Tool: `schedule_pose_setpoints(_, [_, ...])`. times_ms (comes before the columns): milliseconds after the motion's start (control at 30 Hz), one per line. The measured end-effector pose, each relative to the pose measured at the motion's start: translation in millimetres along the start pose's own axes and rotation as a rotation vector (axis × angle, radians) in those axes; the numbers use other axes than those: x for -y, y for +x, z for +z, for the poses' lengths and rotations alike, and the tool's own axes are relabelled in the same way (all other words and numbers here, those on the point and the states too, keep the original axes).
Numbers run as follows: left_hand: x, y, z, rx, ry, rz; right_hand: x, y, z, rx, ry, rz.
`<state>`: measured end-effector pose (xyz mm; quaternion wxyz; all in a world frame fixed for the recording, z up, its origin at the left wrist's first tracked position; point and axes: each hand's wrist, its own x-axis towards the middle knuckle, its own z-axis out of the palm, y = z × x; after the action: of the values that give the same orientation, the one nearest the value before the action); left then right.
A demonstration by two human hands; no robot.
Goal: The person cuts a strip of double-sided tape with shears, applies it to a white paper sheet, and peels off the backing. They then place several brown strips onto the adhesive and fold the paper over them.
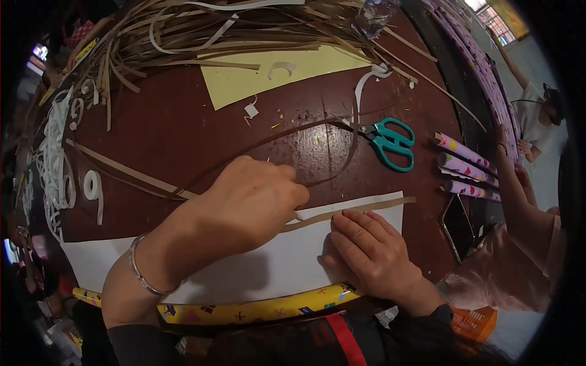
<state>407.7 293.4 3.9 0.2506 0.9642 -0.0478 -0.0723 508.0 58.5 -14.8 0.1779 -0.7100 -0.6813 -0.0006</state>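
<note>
A narrow brown paper strip [390,203] lies along the far edge of a white sheet [238,274]. Its left part passes beneath my left hand [250,198], which is closed, fingertips turned down; what they pinch is hidden. A thin white edge shows beside the strip there. My right hand [369,250] rests on the sheet, fingers stretched out flat, their tips against the brown strip. Beyond my hands, a darker brown strip [268,141] curves in a loop. Teal-handled scissors [394,146] lie past my right hand, blades toward the loop.
Brown strips [131,46] are heaped at the back, partly over a yellow sheet [244,82]. Curled white strips [52,165] and a tape roll [91,185] lie left. Patterned rolls [467,168] and a phone [458,226] lie right, near another person's arm [519,195].
</note>
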Motion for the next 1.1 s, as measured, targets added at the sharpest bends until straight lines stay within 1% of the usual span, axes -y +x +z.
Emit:
schedule_pose_setpoints(100, [3, -6, -3, 0.028, -0.035, -0.045, 0, 0, 0, 0.012, 0.006, 0.012])
schedule_pose_setpoints(200, [11, -28, -14, 0.033, -0.029, -0.107, 0, -1, -1, 0.032, 0.017, 0.018])
schedule_pose_setpoints(300, [24, -62, -24, -0.026, 0.000, -0.272, -1, 0, -2, 0.050, 0.020, 0.007])
schedule_pose_setpoints(400, [43, -105, -37, -0.082, 0.044, -0.348, -1, 1, -3, 0.062, 0.011, -0.002])
schedule_pose_setpoints(467, [50, -135, -46, -0.133, -0.005, -0.537, -1, 1, -3, 0.061, 0.005, -0.009])
schedule_pose_setpoints(500, [56, -151, -48, -0.206, -0.115, -0.614, 0, 0, -3, 0.064, 0.012, 0.010])
schedule_pose_setpoints(567, [75, -187, -45, -0.330, -0.190, -0.708, 1, -1, -3, 0.068, 0.022, 0.023])
schedule_pose_setpoints(633, [89, -215, -47, -0.372, -0.186, -0.756, 1, -1, -3, 0.070, 0.016, 0.024])
schedule_pose_setpoints(700, [99, -236, -49, -0.490, -0.273, -0.961, 1, 2, -4, 0.068, 0.012, 0.012])
schedule_pose_setpoints(733, [108, -248, -49, -0.500, -0.066, -0.927, 1, 3, -5, 0.066, 0.007, 0.008])
schedule_pose_setpoints(767, [120, -260, -50, -0.502, -0.066, -0.931, 1, 3, -5, 0.067, 0.009, 0.003])
schedule_pose_setpoints(833, [139, -276, -50, -0.555, -0.004, -1.061, -1, -1, -3, 0.083, 0.010, 0.008])
schedule_pose_setpoints(867, [141, -274, -47, -0.557, -0.001, -1.062, -1, -2, -3, 0.081, 0.011, 0.006])
schedule_pose_setpoints(933, [142, -267, -42, -0.400, 0.199, -1.163, -2, -3, -2, 0.083, 0.016, 0.004])
schedule_pose_setpoints(967, [136, -261, -40, -0.401, 0.200, -1.163, -2, -3, -1, 0.081, 0.016, 0.003])
schedule_pose_setpoints(1033, [112, -239, -35, -0.577, 0.509, -0.960, -1, -2, -2, 0.091, 0.011, 0.008])
schedule_pose_setpoints(1067, [99, -223, -37, -0.580, 0.512, -0.960, 0, -1, -3, 0.087, 0.010, 0.006])
schedule_pose_setpoints(1100, [83, -203, -40, -0.714, 0.615, -0.791, 1, 2, -4, 0.087, 0.011, 0.011])
